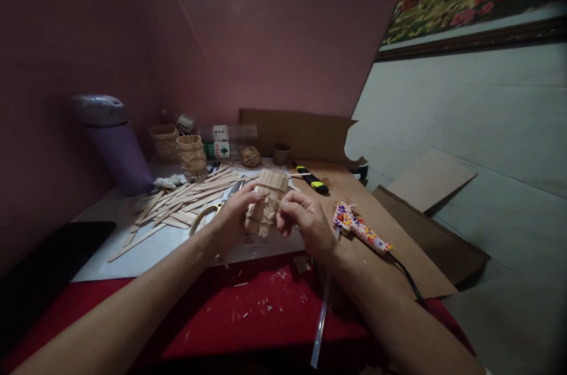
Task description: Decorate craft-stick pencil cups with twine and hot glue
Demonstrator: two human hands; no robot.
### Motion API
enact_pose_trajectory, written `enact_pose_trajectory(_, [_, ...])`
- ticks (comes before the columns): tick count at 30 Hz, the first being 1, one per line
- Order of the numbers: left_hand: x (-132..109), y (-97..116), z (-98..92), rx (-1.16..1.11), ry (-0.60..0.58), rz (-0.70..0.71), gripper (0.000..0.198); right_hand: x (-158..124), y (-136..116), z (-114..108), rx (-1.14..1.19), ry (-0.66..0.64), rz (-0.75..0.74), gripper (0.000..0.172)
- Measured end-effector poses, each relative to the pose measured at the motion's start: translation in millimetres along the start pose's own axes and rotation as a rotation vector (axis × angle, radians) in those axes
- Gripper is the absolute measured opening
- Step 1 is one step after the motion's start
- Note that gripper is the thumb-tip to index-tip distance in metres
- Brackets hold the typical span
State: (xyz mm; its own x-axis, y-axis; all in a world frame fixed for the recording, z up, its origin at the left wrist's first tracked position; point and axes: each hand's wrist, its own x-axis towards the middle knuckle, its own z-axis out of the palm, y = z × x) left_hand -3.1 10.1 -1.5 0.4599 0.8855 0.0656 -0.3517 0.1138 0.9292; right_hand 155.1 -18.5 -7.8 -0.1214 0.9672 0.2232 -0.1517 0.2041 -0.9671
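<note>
A small cup made of wooden craft sticks [272, 180] is tilted above the front of the white sheet. A raised band runs round it near one end, and a small lighter bit sticks out at its middle. My left hand [230, 209] is closed around the cup's left side, thumb on the front. My right hand [306, 218] has its fingers curled in a pinch at the cup's right side. Whatever lies between those fingertips is too small to make out. Scissors [206, 212] with gold handles lie partly behind my left hand.
Loose craft sticks [177, 204] are heaped at left. Two stick cups [191, 153], a twine ball [250, 156] and a purple bottle [117, 153] stand behind. A utility knife [312, 179] and a flowered glue gun [361, 230] with clear glue stick and cord lie right.
</note>
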Motion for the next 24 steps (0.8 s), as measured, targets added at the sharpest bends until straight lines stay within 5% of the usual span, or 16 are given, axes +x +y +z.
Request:
enact_pose_trajectory(14, [1.7,-2.7,-1.1,-0.029,0.017,-0.021,0.037,-1.3,-9.8,-8.5,0.007,-0.149,0.024,0.021])
enact_pose_trajectory(24, [1.4,-2.8,-1.8,-0.020,0.011,-0.005,0.034,-2.1,-16.6,-10.6,-0.016,-0.136,0.029,0.020])
